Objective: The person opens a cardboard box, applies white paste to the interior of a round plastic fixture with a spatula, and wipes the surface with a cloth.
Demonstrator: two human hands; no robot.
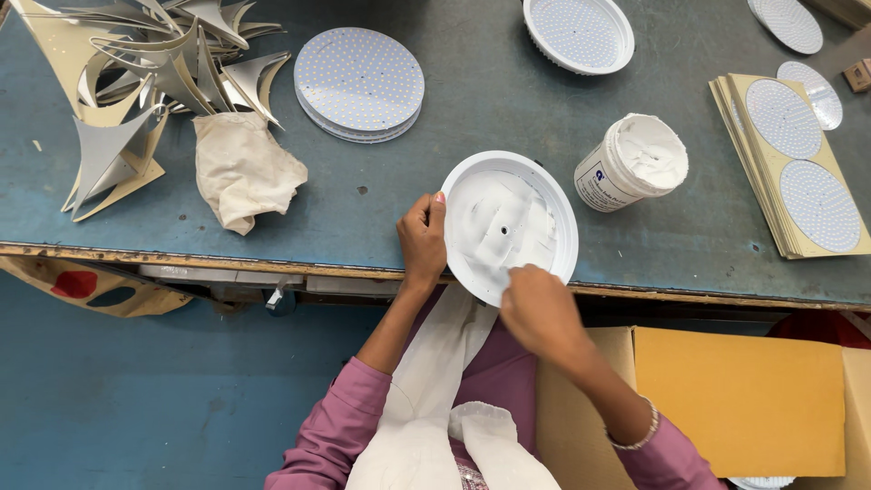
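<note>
A round white lamp housing rests at the near edge of the grey-blue workbench, its inside smeared with white paste. My left hand grips its left rim. My right hand is inside its lower part, fingers closed and touching the paste; whether it holds anything is hidden. An open white tub of paste stands just right of the housing.
A stack of round LED boards and a crumpled cloth lie to the left, beside a heap of offcut scraps. Another housing sits at the back. Panels with round boards lie right. Cardboard box below.
</note>
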